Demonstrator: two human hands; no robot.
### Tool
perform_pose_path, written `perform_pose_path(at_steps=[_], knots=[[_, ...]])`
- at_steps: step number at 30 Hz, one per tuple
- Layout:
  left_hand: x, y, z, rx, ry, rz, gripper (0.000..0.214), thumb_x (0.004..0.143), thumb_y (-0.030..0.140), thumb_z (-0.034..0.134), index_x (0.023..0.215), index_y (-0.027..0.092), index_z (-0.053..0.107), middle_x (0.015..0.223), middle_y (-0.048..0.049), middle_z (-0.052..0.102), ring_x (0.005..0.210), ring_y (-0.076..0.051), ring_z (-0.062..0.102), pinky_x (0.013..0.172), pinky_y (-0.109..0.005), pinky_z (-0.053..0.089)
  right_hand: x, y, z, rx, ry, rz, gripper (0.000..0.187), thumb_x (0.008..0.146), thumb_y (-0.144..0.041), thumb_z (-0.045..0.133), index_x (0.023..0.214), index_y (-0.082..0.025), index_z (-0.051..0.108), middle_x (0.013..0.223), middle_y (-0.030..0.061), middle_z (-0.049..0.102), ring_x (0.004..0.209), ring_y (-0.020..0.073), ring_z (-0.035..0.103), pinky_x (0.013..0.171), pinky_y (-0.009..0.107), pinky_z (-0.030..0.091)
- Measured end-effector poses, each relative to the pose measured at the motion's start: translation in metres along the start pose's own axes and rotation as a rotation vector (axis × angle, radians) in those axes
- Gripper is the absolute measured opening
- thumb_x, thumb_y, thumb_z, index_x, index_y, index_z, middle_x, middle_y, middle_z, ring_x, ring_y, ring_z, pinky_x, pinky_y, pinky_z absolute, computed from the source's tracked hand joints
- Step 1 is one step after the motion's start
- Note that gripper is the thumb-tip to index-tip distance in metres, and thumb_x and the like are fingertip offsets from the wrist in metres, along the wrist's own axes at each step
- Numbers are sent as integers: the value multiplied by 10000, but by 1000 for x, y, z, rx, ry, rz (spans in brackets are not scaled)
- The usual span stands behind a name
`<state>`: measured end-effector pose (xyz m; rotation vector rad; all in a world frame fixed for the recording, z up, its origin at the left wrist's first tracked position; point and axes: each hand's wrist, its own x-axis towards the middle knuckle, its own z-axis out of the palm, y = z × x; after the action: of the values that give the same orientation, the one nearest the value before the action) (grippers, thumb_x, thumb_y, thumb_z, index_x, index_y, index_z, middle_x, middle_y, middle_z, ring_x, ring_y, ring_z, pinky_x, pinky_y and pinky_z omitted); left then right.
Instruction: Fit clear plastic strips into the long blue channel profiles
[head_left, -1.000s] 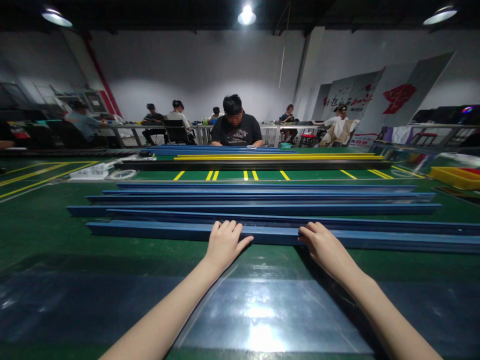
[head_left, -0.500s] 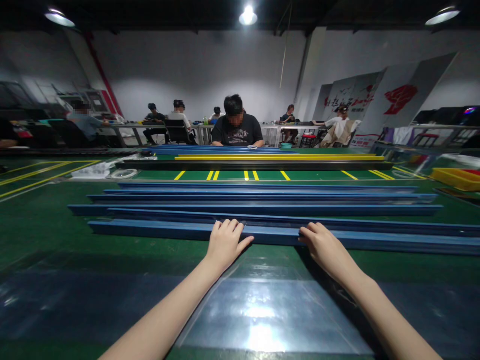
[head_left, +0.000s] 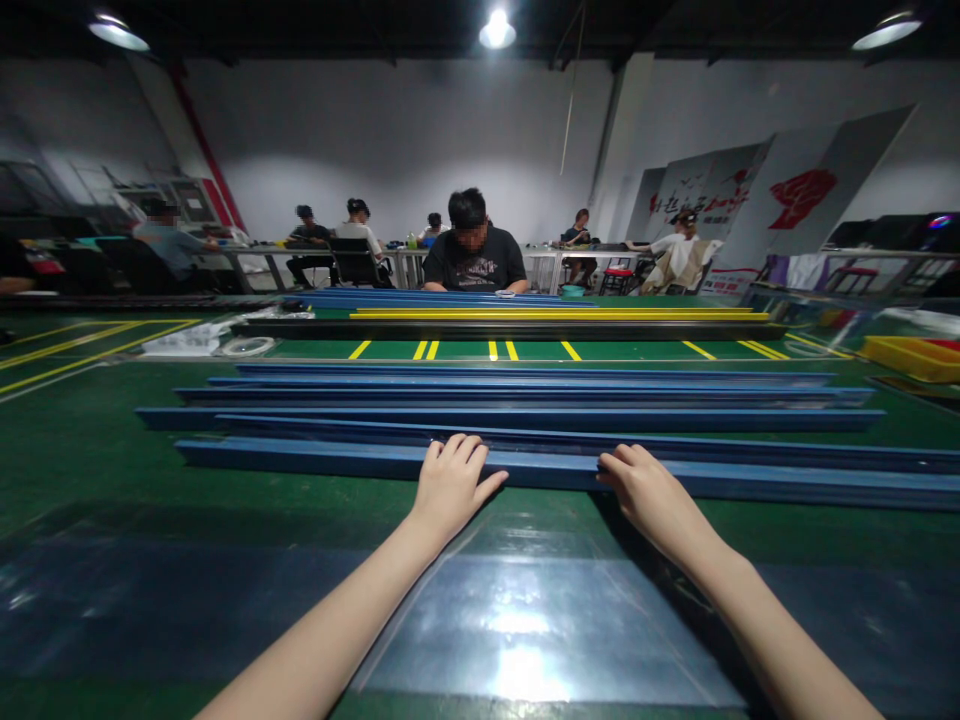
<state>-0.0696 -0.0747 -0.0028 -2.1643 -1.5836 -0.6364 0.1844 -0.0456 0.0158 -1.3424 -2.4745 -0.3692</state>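
Several long blue strips lie side by side across the green table [head_left: 90, 450]. The nearest blue strip [head_left: 300, 458] runs from left to right just in front of me. My left hand [head_left: 448, 484] grips it near the middle, fingers curled over its top edge and thumb against its near face. My right hand [head_left: 646, 492] grips the same strip a little further right, fingers bent over the top edge. Both forearms reach over a glossy clear sheet [head_left: 540, 630] lying on the table.
Behind the blue strips lie yellow strips [head_left: 555, 314] and a black bar [head_left: 510, 330]. A person in a black shirt [head_left: 471, 262] sits opposite. A yellow tray [head_left: 911, 352] stands at the far right; a clear tape roll [head_left: 244, 348] lies at the left. Other people sit further back.
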Motion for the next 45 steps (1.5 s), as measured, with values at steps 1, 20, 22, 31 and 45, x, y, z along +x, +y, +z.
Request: perform_pose_path(at_steps=[1, 20, 22, 31, 45], knots=[[0, 0, 0, 1, 2, 0, 291, 827, 443, 493, 903, 178, 589, 1013, -58, 629, 946, -206, 524, 719, -331, 338, 0, 0, 0, 0, -1, -1, 200, 844, -128, 401, 697, -187, 524, 718, 52, 527, 700, 175, 468, 606, 271, 351], [1, 1, 0, 44, -19, -26, 327, 818, 473, 484, 804, 161, 582, 882, -75, 609, 881, -226, 515, 680, -337, 340, -1, 5, 4, 90, 30, 76, 125, 841, -206, 414, 747, -195, 495, 745, 53, 545, 710, 184, 488, 610, 279, 365], [1, 1, 0, 56, -25, -27, 336, 819, 479, 479, 795, 159, 578, 872, -75, 609, 877, -227, 513, 681, -339, 340, -1, 4, 3, 102, 28, 101, 103, 836, -207, 418, 752, -196, 476, 746, 53, 545, 708, 186, 495, 604, 277, 370], [1, 1, 1, 76, -38, -33, 360, 826, 490, 460, 797, 150, 573, 879, -77, 613, 878, -224, 510, 689, -339, 338, -3, 2, 4, 79, 47, 149, 93, 824, -225, 437, 737, -197, 451, 752, 60, 549, 731, 197, 511, 600, 275, 375], [1, 2, 0, 95, -41, -31, 350, 819, 494, 471, 799, 158, 567, 874, -61, 607, 878, -216, 509, 690, -332, 335, -2, -2, 3, -18, 18, 96, 142, 838, -292, 414, 786, -178, 480, 780, 77, 556, 762, 207, 492, 662, 292, 378]])
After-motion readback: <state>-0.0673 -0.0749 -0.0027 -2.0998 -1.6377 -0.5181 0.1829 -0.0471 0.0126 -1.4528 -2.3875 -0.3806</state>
